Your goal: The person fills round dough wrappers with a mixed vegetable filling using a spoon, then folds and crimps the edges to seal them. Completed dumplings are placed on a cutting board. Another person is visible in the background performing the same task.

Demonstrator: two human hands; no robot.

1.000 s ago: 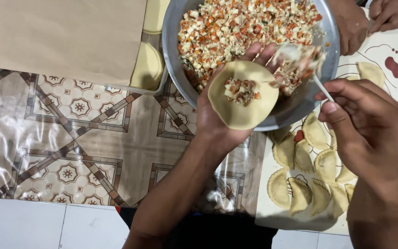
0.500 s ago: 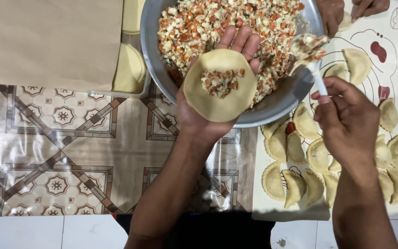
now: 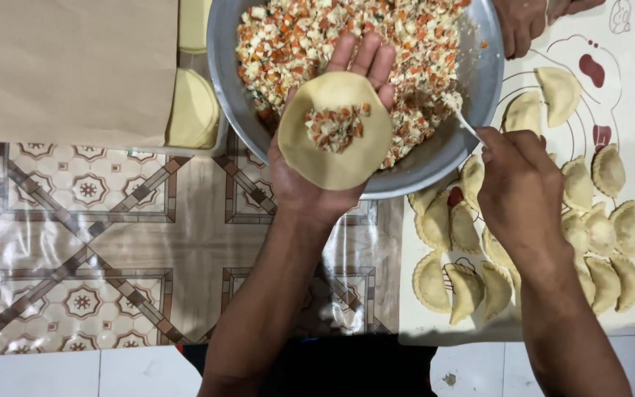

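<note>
**Filling a dough round over the metal bowl**

While the left hand point(image 3: 310, 184) lies flat, fingers released, cradling a pale dough round point(image 3: 334, 131) topped with diced filling, the right hand point(image 3: 519, 191) pinches a spoon point(image 3: 458, 114) dipping into the round metal bowl point(image 3: 472, 110) of orange-and-white filling point(image 3: 295, 33). Crimped folded dumplings point(image 3: 611, 242) line the white printed sheet point(image 3: 630, 117) at the table's right edge.

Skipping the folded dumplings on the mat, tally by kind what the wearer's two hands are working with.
metal bowl of filling: 1
open dough round, on the left hand: 1
spoon, in the right hand: 1
Total: 3
</note>
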